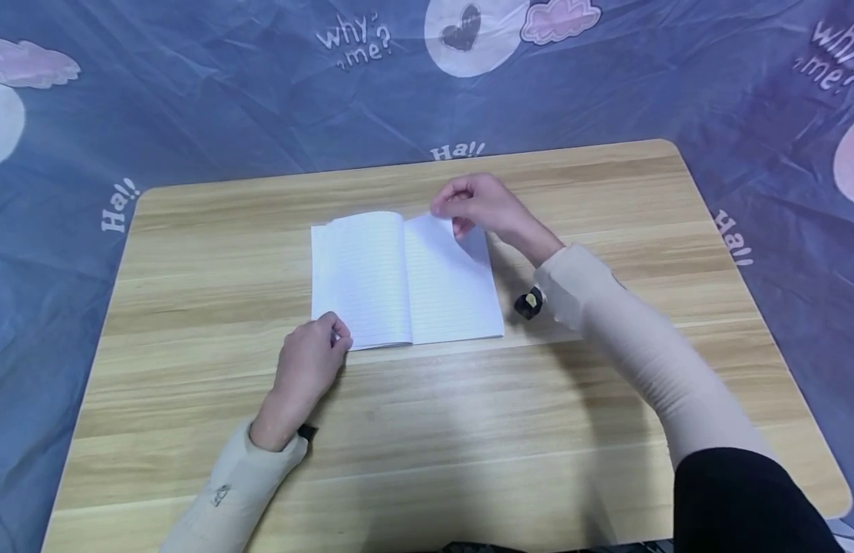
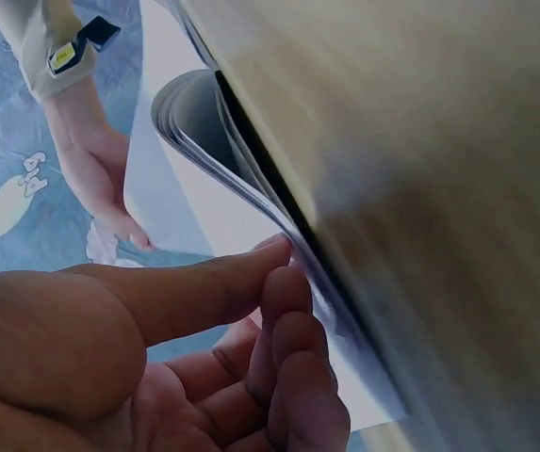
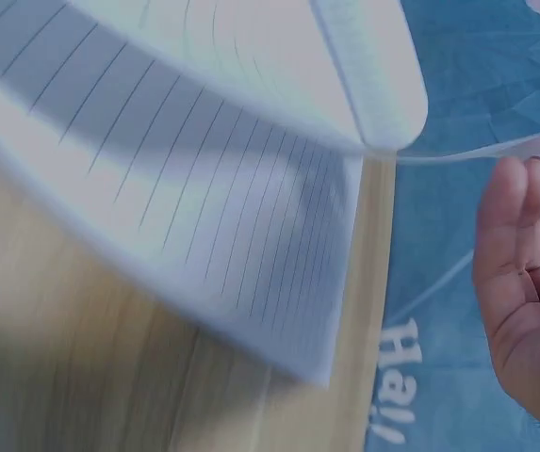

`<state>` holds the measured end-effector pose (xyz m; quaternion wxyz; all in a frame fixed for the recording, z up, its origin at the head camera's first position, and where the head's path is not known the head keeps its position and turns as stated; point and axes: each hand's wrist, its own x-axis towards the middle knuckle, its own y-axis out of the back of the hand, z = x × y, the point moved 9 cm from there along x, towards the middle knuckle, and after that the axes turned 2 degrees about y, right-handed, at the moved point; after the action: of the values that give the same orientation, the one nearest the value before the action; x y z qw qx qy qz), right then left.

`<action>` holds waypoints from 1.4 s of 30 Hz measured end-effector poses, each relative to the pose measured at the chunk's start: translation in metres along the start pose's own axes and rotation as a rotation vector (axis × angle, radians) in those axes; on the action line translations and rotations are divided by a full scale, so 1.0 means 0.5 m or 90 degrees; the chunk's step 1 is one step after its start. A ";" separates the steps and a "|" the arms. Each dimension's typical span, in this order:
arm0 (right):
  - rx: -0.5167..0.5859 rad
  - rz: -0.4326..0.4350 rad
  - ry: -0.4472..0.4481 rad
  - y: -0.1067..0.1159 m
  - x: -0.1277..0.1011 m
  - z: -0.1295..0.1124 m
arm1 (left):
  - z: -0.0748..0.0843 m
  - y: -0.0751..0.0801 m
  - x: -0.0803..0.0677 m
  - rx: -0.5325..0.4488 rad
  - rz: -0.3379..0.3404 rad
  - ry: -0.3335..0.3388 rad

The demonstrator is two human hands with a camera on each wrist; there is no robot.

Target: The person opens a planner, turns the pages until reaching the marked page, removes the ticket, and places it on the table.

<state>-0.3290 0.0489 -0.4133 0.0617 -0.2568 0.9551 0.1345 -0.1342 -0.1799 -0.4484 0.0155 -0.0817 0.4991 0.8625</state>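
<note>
Notebook [image 1: 406, 280] lies open mid-bench [image 1: 192, 384], spine running away from you: your right hand [image 1: 478, 207] pinches the top page's far right corner, while your left hand [image 1: 306, 369], loosely curled, pins the near left corner.

Open lined notebook [image 1: 406, 280] on wooden table [image 1: 192, 253], left hand [image 1: 309, 361] touching its corner, right hand [image 1: 478, 206] pinching a page

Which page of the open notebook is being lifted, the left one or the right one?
The right page: the right hand pinches its far corner and curls it up off the notebook. The left page lies flat, with the left hand at its near corner.
</note>
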 end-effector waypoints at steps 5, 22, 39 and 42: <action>0.206 0.013 -0.046 -0.026 0.027 0.006 | 0.040 0.027 -0.011 -0.008 0.078 -0.051; 0.510 0.091 -0.072 -0.060 0.042 0.022 | 0.242 0.056 -0.099 -0.169 0.356 -0.438; 0.341 0.099 -0.042 -0.019 0.018 0.047 | 0.151 0.085 -0.089 -0.265 0.436 -0.362; 0.119 0.124 -0.026 0.020 0.008 0.069 | 0.101 0.088 -0.079 -0.292 0.408 -0.285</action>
<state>-0.3356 0.0653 -0.4449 0.0915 -0.1531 0.9824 0.0553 -0.1064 -0.1560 -0.3798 -0.1631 0.2639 0.2796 0.9086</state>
